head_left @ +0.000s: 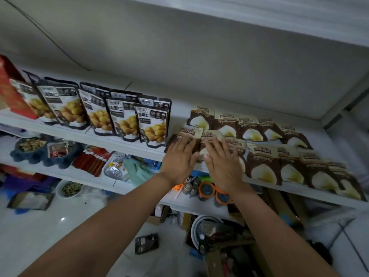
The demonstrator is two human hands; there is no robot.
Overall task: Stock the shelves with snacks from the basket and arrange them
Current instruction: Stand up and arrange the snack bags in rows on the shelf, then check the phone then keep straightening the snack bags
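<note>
Left hand [179,158], right hand [221,166]: fingers [224,146] straight, flat on two brown snack pouches [189,133] at shelf [180,110] front edge, gripping nothing. Risk: uneven push slides pouches off the edge.

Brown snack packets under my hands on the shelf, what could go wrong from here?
The front row of brown packets lies at the shelf edge, so a push could slide some off. Your left hand is close to the standing white pouches; a sideways nudge might topple them.
</note>
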